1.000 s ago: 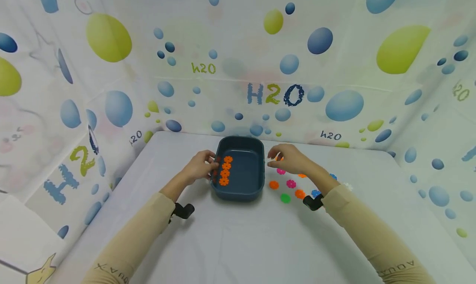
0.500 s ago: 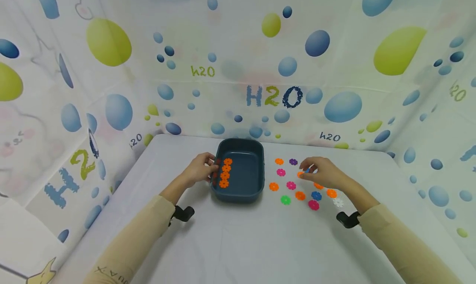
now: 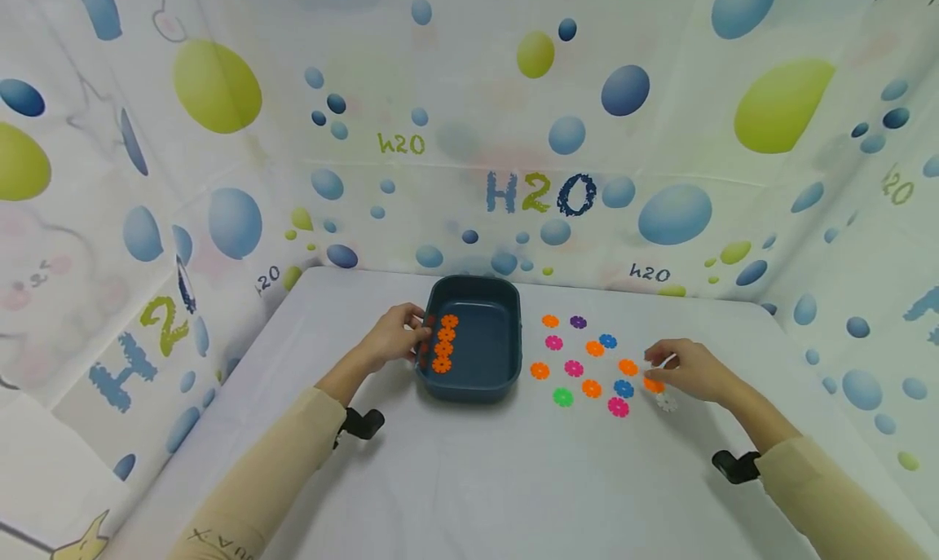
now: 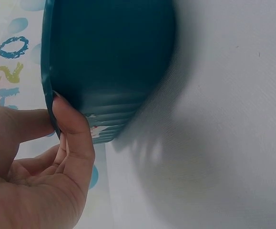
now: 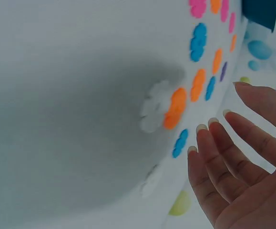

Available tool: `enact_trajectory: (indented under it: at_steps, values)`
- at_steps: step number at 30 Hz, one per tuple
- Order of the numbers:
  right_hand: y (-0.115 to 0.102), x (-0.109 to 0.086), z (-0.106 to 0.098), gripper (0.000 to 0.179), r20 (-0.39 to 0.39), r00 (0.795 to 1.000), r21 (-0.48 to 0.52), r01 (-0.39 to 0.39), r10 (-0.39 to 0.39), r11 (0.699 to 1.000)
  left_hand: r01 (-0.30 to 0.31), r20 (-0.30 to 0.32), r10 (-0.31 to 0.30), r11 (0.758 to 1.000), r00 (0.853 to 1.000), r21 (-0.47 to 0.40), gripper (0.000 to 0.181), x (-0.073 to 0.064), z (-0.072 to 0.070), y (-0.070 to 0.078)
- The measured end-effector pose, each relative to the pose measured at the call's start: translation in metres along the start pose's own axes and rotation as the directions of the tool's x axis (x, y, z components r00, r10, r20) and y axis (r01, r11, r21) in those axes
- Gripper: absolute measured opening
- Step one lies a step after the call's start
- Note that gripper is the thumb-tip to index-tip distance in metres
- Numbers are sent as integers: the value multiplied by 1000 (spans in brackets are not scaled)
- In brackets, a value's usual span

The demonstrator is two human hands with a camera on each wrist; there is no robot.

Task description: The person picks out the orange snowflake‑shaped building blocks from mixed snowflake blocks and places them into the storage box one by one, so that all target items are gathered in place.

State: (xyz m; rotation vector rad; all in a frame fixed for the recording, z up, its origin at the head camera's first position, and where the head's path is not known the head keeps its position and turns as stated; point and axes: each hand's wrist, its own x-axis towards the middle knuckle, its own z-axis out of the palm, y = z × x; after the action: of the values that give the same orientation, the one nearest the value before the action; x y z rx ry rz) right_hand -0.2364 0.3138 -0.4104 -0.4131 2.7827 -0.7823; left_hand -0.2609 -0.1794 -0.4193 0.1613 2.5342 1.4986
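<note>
My left hand [image 3: 396,332] pinches the left rim of a dark blue plastic bin [image 3: 480,390], thumb on one side and fingers on the other, as the left wrist view shows. Inside the bin, orange flower-shaped discs [image 3: 443,348] stand in a row along the left wall. My right hand [image 3: 693,371] hovers over the right end of the scattered flower discs, nearest an orange disc [image 5: 176,109] and a white disc [image 5: 155,106]. Its fingers are spread and loosely bent, with nothing between them in the right wrist view.
Several flower discs lie on the white cloth right of the bin, among them a purple one [image 3: 578,322], a green one [image 3: 563,397], blue ones [image 3: 623,389] and pink ones [image 3: 619,407]. A patterned curtain [image 3: 455,169] stands behind and at both sides.
My right hand has moved from beside the bin's right rim rightward across the discs to their far right end, uncovering discs on the way. My left hand stays on the rim.
</note>
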Motion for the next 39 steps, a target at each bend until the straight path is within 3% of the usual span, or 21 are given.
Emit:
enact_trajectory:
  at_steps: [7, 16, 27, 39]
  values:
    - [20, -10, 5, 30, -2, 999, 5, -42, 42, 999, 10, 0, -10, 1000, 1000, 5, 38, 0, 1, 1]
    - [31, -11, 13, 30, -8, 993, 20, -120, 120, 993, -1, 4, 0, 1000, 1000, 14, 39, 2, 0, 1]
    - [33, -7, 17, 30, 1, 990, 57, -138, 138, 989, 13, 5, -13, 1000, 1000, 11, 38, 1, 1, 1]
    - [31, -4, 18, 19, -87, 992, 56, -87, 92, 995, 6, 10, -6, 1000, 1000, 15, 38, 2, 0, 1]
